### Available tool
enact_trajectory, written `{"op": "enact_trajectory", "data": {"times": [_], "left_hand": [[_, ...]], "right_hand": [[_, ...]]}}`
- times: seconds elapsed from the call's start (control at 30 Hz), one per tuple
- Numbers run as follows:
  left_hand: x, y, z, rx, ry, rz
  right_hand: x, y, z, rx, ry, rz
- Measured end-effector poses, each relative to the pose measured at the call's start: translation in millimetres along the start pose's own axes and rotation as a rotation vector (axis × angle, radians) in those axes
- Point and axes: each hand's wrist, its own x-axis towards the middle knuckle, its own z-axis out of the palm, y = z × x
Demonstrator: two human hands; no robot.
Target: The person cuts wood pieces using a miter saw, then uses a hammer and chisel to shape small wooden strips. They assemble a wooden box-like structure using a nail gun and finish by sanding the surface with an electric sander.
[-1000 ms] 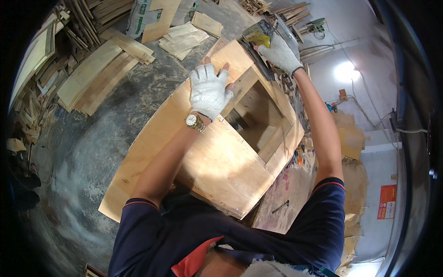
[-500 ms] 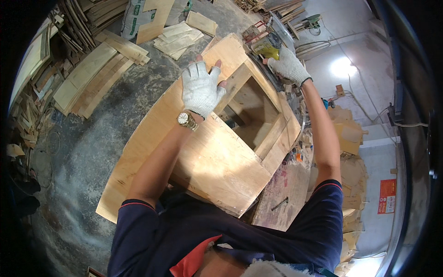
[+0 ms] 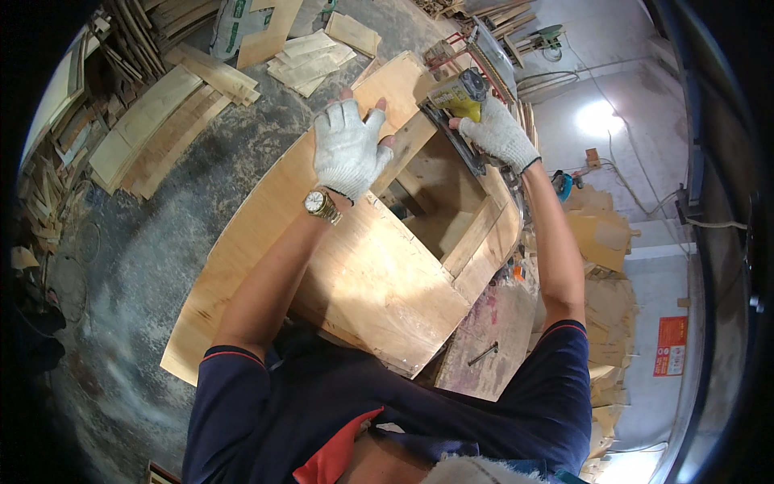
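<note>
A pneumatic nail gun, yellow and dark with a long black magazine, is gripped in my gloved right hand. Its nose end lies over the far right part of a pale plywood frame, by the edge of a square opening. My left hand, in a white glove with bare fingertips, rests flat on the plywood left of that opening, fingers spread. Inside the opening, wooden cross pieces show. Part of the right hand's grip is hidden behind the glove.
Curved wooden strips and thin plywood offcuts lie on the concrete floor to the left and far side. A worn wooden bench top with a bolt-like metal piece stands under the frame at right. Cardboard pieces lean along the right wall.
My right hand has brought the nail gun slightly left and nearer, over the frame's edge by the opening. My left hand stays spread on the plywood, shifted only slightly.
</note>
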Motion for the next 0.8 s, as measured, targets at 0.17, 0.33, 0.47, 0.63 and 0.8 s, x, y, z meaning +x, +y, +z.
{"op": "enact_trajectory", "data": {"times": [0.17,0.33,0.47,0.63,0.8], "left_hand": [[0,0,-1,-0.011,0.02,0.005],[1,-6,-2,-0.055,-0.044,-0.003],[-5,-19,-9,-0.111,0.02,-0.027],[-26,-46,-30,-0.09,-0.029,-0.233],[-42,-75,-45,-0.256,-0.155,-0.27]], "right_hand": [[-11,-12,10,0.019,0.072,-0.055],[-21,-18,15,-0.051,0.046,-0.132],[-28,-24,28,0.083,0.055,-0.119],[-37,-31,35,0.018,0.045,-0.165],[-49,-50,41,0.097,-0.011,-0.098]]}}
